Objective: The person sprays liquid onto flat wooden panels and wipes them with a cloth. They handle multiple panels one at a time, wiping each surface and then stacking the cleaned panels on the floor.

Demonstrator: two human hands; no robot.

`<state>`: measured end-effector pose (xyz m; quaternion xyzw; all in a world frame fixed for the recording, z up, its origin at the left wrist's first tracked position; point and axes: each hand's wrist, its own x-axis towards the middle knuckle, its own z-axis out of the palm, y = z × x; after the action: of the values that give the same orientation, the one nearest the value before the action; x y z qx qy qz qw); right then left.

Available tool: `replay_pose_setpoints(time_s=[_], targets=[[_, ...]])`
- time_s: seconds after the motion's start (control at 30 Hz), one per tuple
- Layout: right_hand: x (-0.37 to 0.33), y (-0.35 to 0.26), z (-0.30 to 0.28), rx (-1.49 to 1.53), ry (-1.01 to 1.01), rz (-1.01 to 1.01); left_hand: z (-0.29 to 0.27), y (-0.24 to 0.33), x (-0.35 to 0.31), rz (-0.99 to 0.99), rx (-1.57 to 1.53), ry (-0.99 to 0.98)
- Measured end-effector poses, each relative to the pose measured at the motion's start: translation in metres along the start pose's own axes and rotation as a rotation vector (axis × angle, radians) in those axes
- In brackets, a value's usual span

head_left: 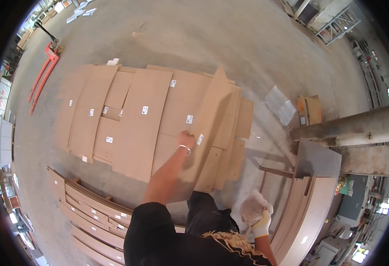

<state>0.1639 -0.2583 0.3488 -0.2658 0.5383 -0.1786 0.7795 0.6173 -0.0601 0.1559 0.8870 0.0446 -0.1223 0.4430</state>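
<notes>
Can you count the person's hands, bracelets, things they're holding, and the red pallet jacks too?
Hands: 2 (bare left hand, white-gloved right hand)
Pale ring-shaped bracelet: 1
Held things: 2 (tilted flat brown board, pale crumpled bundle)
Red two-forked pallet jack: 1
Total: 6

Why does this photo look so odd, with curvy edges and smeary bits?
In the head view, the wide lens bows the boards at lower left and leaves a black rim; there too, the tilted board by the left hand looks slightly smeared, perhaps from motion; bright patches glare white at lower right.
</notes>
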Motion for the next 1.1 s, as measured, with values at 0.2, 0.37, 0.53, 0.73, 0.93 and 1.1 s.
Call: replay_pose_setpoints(time_s=[0.2,0.37,0.53,0.73,0.93,1.1], targets=[[0.010,0.025,0.001,-0.107,0.040,0.086,-0.011,-0.089,0.079,-0.160,-0.071,-0.098],[0.089,0.059,0.019,-0.269,0.076,0.300,-0.013,-0.165,0.127,-0.170,0.008,0.005],[0.219,0.106,0.067,-0.639,0.065,0.501,0.008,-0.205,0.105,-0.150,0.222,0.313],[0.370,0.180,0.219,-1.119,-0.213,0.389,0.023,-0.240,-0.104,-0.574,0.428,0.243],[0.446,0.235,0.318,-1.166,-0.341,0.053,0.056,-0.328,-0.209,-1.361,-0.378,0.366],[0.451,0.255,0.324,-1.145,-0.460,-0.102,0.064,-0.347,-0.190,-1.032,-0.200,0.552]])
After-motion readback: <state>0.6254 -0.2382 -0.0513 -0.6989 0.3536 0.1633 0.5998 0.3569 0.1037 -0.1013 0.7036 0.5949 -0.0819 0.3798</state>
